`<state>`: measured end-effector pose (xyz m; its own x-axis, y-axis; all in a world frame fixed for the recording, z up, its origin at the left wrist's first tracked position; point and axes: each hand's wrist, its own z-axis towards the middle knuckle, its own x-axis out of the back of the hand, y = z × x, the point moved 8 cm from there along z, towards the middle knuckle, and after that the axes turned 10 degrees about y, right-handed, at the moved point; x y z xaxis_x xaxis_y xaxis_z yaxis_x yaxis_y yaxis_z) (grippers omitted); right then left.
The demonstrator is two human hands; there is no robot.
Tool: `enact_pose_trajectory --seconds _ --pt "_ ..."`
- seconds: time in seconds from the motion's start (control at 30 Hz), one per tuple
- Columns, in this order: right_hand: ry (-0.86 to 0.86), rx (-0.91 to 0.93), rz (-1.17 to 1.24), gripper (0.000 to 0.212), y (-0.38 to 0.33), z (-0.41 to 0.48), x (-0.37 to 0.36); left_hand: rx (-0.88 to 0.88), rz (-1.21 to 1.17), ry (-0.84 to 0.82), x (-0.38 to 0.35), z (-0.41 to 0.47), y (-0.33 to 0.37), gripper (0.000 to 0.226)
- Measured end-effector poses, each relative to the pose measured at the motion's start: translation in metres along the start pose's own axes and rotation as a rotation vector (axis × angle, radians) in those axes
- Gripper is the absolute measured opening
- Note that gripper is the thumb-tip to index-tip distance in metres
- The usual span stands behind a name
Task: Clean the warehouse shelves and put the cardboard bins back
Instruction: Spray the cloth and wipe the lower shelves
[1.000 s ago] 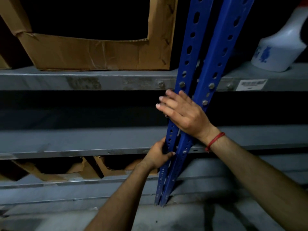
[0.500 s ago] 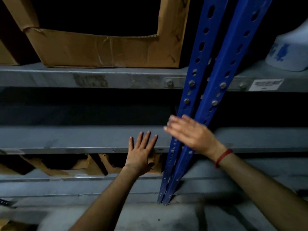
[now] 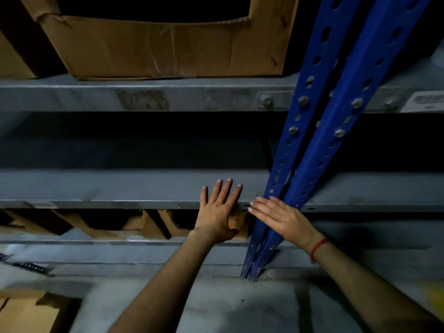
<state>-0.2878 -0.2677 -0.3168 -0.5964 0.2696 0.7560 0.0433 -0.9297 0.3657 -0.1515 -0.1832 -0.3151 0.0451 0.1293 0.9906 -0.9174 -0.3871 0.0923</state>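
Lying flat against the rack, both grips are bare, with no cloth in sight! The left grip (image 3: 217, 212) is spread wide, fingers straight and fanned over the front lip of the middle shelf (image 3: 120, 188). Its palm hangs over a torn cardboard bin (image 3: 236, 221) on the tier just beneath. Right beside its thumb is the right grip (image 3: 281, 218), fingers straight and pressed together, laid across the blue uprights (image 3: 312, 140). A red thread (image 3: 318, 248) sits at that wrist. Neither grip pinches a thing.

Where are the bins? One big cardboard bin (image 3: 168, 51) sits well above both grips on the upper shelf (image 3: 96, 97). More ragged bins (image 3: 149, 227) run out past the left grip's little finger on the lower tier.

This looks like a bare-palm dust sweep, or a check of the shelf before bins go back; I can't say which. To do it well, I'd say:
- Keep the palms flat and the pressure light.
- Stroke along the shelf lip away from the uprights, so grit doesn't pack into the corner.
- Mind the bolt heads above the right grip and the metal edge under the left fingers.
- Watch the torn card below the left palm, which could snag or tear further, so lift clear rather than drag across it.
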Motion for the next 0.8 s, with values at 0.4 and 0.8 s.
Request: enact_pose_trajectory --seconds 0.4,0.8 --pt "0.047 -0.267 0.1 0.051 -0.055 0.079 -0.029 0.029 0.212 0.029 0.026 -0.004 -0.132 0.116" --pt "-0.106 -0.339 -0.062 0.053 -0.032 0.04 -0.013 0.093 0.121 0.103 0.019 -0.007 -0.139 0.103"
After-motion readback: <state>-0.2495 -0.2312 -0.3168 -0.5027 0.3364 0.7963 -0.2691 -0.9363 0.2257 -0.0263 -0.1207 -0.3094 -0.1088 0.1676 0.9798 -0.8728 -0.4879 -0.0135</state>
